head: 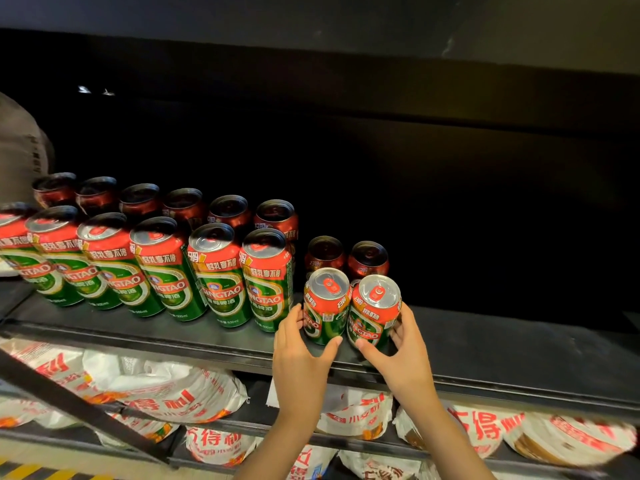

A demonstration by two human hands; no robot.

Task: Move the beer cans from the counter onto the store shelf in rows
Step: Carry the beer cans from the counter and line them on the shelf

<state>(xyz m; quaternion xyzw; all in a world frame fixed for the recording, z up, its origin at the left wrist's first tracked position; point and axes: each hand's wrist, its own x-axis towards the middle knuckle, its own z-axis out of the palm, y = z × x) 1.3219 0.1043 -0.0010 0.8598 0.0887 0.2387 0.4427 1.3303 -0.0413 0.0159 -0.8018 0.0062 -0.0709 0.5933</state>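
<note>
Your left hand (300,355) & right hand (406,351) each grip a green-red Tsingtao can (323,306), (372,313), upright on shelf (485,344), silver tops w/ red tabs.

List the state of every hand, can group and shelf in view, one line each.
Left hand: gripping the left front can.
Right hand: gripping the right front can.
Left front can: upright, sealed, on the shelf edge.
Right front can: upright, sealed, touching its neighbour.
Two cans behind: upright, in shadow.
Rows of cans: upright, two deep.
Shelf: bare on the right.
Bags: lying on the lower shelf.
</note>
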